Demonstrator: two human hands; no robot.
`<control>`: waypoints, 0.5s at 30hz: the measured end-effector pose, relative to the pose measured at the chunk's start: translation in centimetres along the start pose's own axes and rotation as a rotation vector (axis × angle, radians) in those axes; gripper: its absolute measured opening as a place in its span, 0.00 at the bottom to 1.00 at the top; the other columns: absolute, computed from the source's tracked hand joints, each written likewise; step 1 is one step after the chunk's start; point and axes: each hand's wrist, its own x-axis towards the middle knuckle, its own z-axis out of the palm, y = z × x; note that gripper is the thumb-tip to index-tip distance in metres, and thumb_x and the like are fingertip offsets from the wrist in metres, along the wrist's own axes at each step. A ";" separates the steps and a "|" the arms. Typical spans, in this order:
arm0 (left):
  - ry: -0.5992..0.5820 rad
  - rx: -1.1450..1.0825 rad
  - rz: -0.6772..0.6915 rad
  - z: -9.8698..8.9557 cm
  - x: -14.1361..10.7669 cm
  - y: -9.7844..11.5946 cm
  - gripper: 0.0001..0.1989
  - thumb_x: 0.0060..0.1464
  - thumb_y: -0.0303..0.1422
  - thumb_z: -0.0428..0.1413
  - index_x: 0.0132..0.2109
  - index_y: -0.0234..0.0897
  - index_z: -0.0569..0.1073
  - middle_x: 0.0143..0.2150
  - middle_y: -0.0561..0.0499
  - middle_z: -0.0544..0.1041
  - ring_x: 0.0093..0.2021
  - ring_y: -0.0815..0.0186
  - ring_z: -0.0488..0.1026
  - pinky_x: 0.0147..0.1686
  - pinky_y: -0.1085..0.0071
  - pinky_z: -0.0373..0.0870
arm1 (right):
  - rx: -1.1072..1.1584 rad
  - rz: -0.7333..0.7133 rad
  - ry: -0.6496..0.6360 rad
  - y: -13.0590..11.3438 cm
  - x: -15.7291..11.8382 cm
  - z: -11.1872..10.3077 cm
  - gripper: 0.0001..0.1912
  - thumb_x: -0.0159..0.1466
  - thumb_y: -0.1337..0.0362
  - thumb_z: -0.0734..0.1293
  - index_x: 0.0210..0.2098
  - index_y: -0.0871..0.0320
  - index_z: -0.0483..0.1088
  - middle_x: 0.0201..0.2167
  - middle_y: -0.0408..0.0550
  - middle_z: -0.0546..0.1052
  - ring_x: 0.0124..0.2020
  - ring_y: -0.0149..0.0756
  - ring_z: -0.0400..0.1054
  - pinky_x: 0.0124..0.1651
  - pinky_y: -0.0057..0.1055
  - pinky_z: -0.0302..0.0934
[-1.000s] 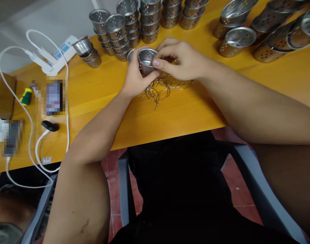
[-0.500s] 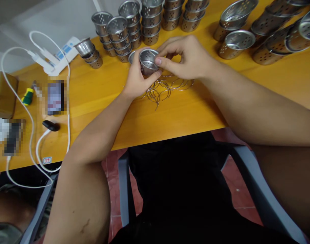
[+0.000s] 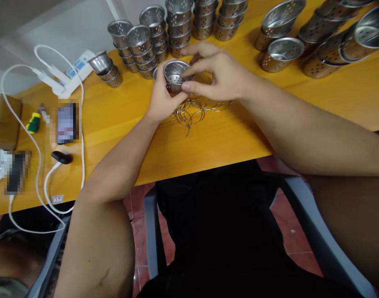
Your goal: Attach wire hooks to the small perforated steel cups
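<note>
A small perforated metal cup (image 3: 176, 77) is tilted toward the camera, its open mouth showing. My left hand (image 3: 163, 97) is wrapped round the cup from the left and below. At its right rim is my right hand (image 3: 216, 74), thumb on the edge and fingers apart, one fingertip reaching over the mouth. Whether the right fingers grip anything is hard to see. Beneath the hands several thin bent wire rings (image 3: 189, 112) lie in a loose tangle on the yellow table (image 3: 208, 145). Another cup's rim shows partly behind my left hand.
Stacks of perforated cups (image 3: 141, 45) stand behind the hands, larger ones (image 3: 282, 54) at the right. At left are a power strip (image 3: 73, 78), white cables, a phone (image 3: 66, 123), a screwdriver (image 3: 34, 123) and a box (image 3: 7, 122).
The view has shifted slightly. My right hand's fingers have spread and lifted from their pinch at the cup's rim, with one now over the mouth. My left hand still holds the cup.
</note>
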 end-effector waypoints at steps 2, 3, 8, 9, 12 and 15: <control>-0.024 -0.044 -0.018 0.0 0.1 0.6 0.39 0.58 0.57 0.66 0.69 0.57 0.59 0.64 0.46 0.73 0.67 0.48 0.74 0.68 0.52 0.72 | -0.085 -0.034 -0.024 -1.1 -0.1 -0.4 0.21 0.77 0.44 0.69 0.53 0.52 0.81 0.75 0.52 0.61 0.75 0.49 0.56 0.77 0.46 0.52; -0.037 -0.056 -0.035 0.0 0.1 0.9 0.39 0.57 0.54 0.68 0.68 0.56 0.59 0.64 0.46 0.73 0.67 0.48 0.74 0.69 0.52 0.72 | -0.116 -0.045 -0.040 -1.6 -0.1 -0.5 0.20 0.76 0.43 0.69 0.52 0.52 0.81 0.75 0.52 0.61 0.75 0.49 0.55 0.77 0.47 0.51; -0.067 -0.026 -0.105 -0.1 0.4 2.5 0.38 0.53 0.42 0.71 0.65 0.56 0.62 0.65 0.48 0.73 0.70 0.48 0.72 0.73 0.51 0.71 | -0.216 0.070 -0.139 -3.2 0.7 0.2 0.16 0.75 0.51 0.68 0.58 0.47 0.77 0.59 0.51 0.76 0.63 0.54 0.67 0.70 0.51 0.57; -0.074 -0.042 -0.114 -0.1 0.4 2.7 0.38 0.53 0.42 0.72 0.66 0.56 0.62 0.66 0.48 0.73 0.70 0.48 0.72 0.73 0.51 0.72 | -0.256 0.089 -0.171 -3.5 0.9 0.3 0.14 0.74 0.54 0.68 0.57 0.47 0.77 0.56 0.50 0.78 0.61 0.54 0.69 0.68 0.51 0.58; -0.107 -0.095 -0.167 -0.1 0.1 2.9 0.43 0.55 0.48 0.72 0.70 0.61 0.58 0.73 0.48 0.67 0.70 0.49 0.72 0.68 0.50 0.78 | -0.453 0.141 -0.227 -4.2 1.5 -0.8 0.11 0.73 0.62 0.69 0.53 0.54 0.78 0.51 0.53 0.81 0.58 0.54 0.73 0.67 0.51 0.62; -0.108 -0.086 -0.194 -0.1 -0.3 2.6 0.41 0.58 0.54 0.70 0.70 0.62 0.58 0.77 0.48 0.62 0.69 0.49 0.73 0.61 0.52 0.81 | -0.643 0.340 -0.197 -4.6 1.1 -4.1 0.11 0.69 0.71 0.72 0.51 0.62 0.80 0.47 0.57 0.83 0.55 0.57 0.78 0.61 0.48 0.68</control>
